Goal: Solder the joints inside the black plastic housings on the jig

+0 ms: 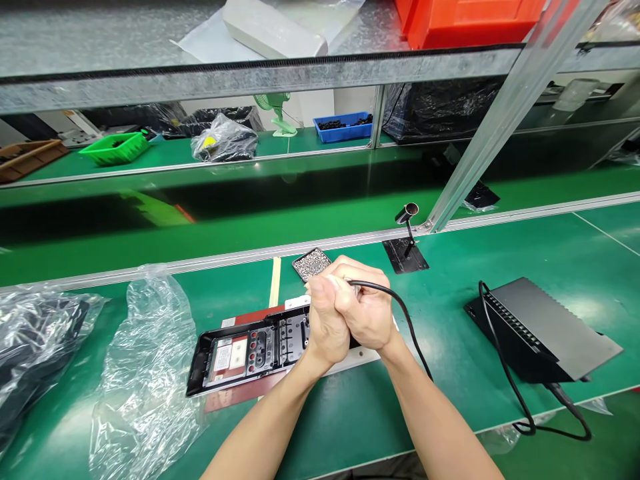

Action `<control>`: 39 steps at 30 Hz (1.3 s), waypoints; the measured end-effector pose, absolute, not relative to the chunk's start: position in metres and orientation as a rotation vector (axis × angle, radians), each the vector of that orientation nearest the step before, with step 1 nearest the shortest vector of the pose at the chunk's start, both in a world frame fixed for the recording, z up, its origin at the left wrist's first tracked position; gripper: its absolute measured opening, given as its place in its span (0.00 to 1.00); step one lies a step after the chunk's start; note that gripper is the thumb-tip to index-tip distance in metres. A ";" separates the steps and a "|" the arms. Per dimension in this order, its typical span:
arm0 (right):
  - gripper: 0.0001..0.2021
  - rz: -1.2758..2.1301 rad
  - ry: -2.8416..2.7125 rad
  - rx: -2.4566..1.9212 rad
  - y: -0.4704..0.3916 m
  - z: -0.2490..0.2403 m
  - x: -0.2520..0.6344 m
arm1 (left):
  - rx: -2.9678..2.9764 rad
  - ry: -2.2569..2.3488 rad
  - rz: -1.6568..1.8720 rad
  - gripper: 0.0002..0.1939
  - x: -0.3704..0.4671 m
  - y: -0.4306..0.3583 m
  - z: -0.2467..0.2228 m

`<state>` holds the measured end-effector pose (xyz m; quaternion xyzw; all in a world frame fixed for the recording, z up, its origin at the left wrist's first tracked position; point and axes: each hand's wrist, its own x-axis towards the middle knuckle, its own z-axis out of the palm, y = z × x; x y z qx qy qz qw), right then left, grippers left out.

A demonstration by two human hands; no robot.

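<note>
Looks like a two-handed press on the right end of the black casing [274, 347], which runs out toward 8 o'clock over a red board [240, 398]; left hand [327, 323] and right hand [373, 310] are clamped together round the end of the black cable [385, 288], though I can't tell what's inside the fists; imo push square, wrists straight, and don't let the casing skid; give the cable slack too, it trails off to 4 o'clock.

Room-wise, bare bench [440, 320] at 3 is the best way out; mind the little metal-bits tray [299, 273] at 11, the metal stand [407, 215] at 1, crumpled plastic [150, 373] at 8; bench's front edge is at 6
</note>
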<state>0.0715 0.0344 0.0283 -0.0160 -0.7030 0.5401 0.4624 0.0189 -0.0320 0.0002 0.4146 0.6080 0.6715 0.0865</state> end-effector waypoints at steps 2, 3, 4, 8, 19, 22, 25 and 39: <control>0.14 1.332 -1.728 -0.038 0.034 0.029 0.071 | 1.220 1.829 1.997 0.34 0.019 -0.032 0.002; 0.14 1.335 -1.728 -0.039 0.034 0.029 0.071 | 1.228 1.825 1.995 0.34 0.019 -0.031 0.003; 0.14 1.337 -1.728 -0.041 0.034 0.030 0.071 | 1.246 1.811 1.993 0.35 0.019 -0.031 0.003; 0.13 1.345 -1.730 -0.036 0.034 0.030 0.071 | 1.279 1.743 2.009 0.35 0.019 -0.031 0.004; 0.17 1.351 -1.756 -0.066 0.032 0.030 0.071 | 1.213 1.771 2.033 0.32 0.018 -0.032 0.000; 0.16 1.347 -1.763 -0.053 0.033 0.028 0.070 | 1.153 1.760 2.032 0.32 0.017 -0.033 -0.002; 0.13 1.365 -1.757 -0.046 0.033 0.027 0.070 | 1.162 1.747 2.006 0.32 0.015 -0.033 0.001; 0.14 1.340 -1.883 -0.099 0.037 0.036 0.080 | 1.507 1.595 1.652 0.40 -0.002 -0.044 0.015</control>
